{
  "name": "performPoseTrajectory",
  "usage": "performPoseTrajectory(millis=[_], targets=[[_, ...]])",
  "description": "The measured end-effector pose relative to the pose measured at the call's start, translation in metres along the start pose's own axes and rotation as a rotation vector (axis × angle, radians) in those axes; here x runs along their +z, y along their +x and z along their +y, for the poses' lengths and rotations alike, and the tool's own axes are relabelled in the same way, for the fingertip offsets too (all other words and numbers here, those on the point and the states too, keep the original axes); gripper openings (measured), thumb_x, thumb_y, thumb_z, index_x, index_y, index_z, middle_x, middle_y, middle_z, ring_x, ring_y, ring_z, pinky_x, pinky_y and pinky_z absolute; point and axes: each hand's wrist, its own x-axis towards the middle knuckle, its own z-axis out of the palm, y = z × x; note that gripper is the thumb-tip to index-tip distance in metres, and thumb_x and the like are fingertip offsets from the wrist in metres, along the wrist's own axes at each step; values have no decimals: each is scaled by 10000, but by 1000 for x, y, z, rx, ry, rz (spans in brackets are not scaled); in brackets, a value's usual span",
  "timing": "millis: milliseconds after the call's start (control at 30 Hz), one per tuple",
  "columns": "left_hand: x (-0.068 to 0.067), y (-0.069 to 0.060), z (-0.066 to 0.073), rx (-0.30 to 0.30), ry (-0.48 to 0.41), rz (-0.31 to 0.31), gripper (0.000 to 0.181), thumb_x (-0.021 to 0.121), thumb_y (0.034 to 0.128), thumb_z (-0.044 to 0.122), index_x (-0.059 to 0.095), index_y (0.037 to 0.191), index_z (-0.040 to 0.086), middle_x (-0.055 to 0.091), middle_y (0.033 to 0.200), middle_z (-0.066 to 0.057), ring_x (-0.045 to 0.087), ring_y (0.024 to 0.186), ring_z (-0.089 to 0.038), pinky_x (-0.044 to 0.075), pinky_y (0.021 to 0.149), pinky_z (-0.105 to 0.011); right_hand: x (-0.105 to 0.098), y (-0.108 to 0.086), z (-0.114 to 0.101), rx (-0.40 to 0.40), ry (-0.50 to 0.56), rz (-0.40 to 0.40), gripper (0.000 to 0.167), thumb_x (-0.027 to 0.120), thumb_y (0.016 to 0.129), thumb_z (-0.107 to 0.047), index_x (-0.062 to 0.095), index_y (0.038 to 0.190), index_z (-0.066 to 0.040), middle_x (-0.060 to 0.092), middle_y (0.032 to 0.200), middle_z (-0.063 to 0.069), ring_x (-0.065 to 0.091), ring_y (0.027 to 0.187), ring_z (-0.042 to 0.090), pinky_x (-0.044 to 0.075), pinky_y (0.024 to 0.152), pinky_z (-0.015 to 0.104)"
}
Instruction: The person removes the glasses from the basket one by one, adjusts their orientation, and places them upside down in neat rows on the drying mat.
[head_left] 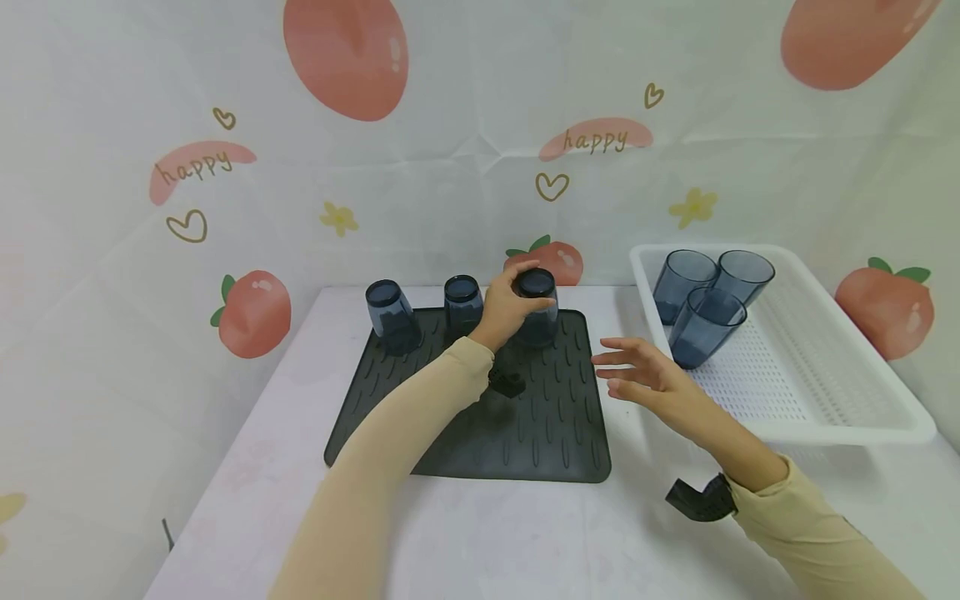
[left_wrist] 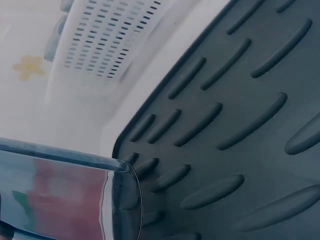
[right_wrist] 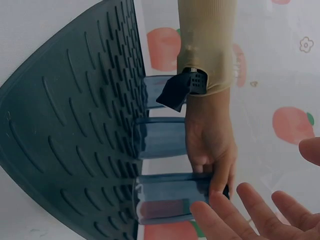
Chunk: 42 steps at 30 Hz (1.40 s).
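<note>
Held glass (head_left: 543,327): blue-tinted, upside down, at 1 o'clock on the black drying mat (head_left: 551,429).
Left hand (head_left: 504,312): fingers clamped around the held glass near its upturned base.
Right hand (head_left: 648,379): fingers apart, at 3 o'clock from the mat, between it and the white slotted basket (head_left: 847,433).
Mat row: an inverted middle glass (head_left: 461,304) at 12 o'clock and an inverted end glass (head_left: 392,318) at 11 o'clock.
Basket: at 2 o'clock from the mat on the white desk (head_left: 555,542); three tilted glasses (head_left: 705,333), mouths up, cluster at its 10 o'clock side.
In the way: the left sleeve (head_left: 405,429) crosses the mat from 7 o'clock, hiding part of its near edge; the left hand partly covers the held glass.
Left wrist view: the held glass's rim by a mat corner, raised ridges close up; grip barely in frame.
Right wrist view: side-on row of glasses, thumb against the held one, spread right fingers at 5 o'clock.
</note>
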Motion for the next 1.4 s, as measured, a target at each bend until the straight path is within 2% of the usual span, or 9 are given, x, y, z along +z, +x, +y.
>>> performPoseTrajectory(millis=[300,567,800,900,1067,1133,1400], targets=[[4,-4,-4,-57,43,8,653,783,810,73,507,1397,147,507,1375,-105,556,1208,-247,520,951,-319,1,0,1,-16,11,-11,474,519,978,-15,379,1426,-76,545,1265,-84,562,1153,-29,516,899,181],[4,-2,-12,-49,44,-1,651,787,807,79,513,1391,174,503,1389,-99,552,1218,-249,515,959,-308,3,1,-1,-14,11,-5,466,521,975,-12,380,1418,-50,561,1239,-142,568,1139,-36,518,889,175],[4,-3,-10,-55,71,8,644,786,810,86,516,1390,158,518,1371,-108,560,1200,-258,522,947,-317,3,2,0,-19,9,-9,468,514,977,-12,379,1423,-62,554,1241,-143,567,1139,-37,517,889,175],[5,-4,-6,-62,83,9,645,785,812,92,515,1393,159,523,1369,-113,562,1197,-261,523,950,-336,2,4,0,-18,7,-10,471,514,977,-8,368,1425,-32,548,1254,-98,567,1144,-29,515,894,175],[6,-3,-5,-69,101,0,648,788,811,102,510,1393,171,527,1366,-107,559,1197,-249,512,963,-350,2,4,0,5,-5,-15,482,523,983,-40,339,1426,6,521,1304,91,563,1153,-20,513,901,179],[5,-2,-7,-64,106,-12,659,791,809,104,503,1398,165,528,1363,-100,553,1200,-242,504,970,-348,2,5,0,7,-5,-18,483,524,984,-44,339,1428,2,516,1312,117,561,1155,-19,514,903,183],[4,2,-14,-61,109,-71,682,798,803,110,485,1403,193,530,1363,-60,532,1225,-211,479,1003,-323,3,5,4,-21,22,-26,465,514,982,-15,374,1422,-69,546,1259,-118,560,1150,-27,513,906,178]])
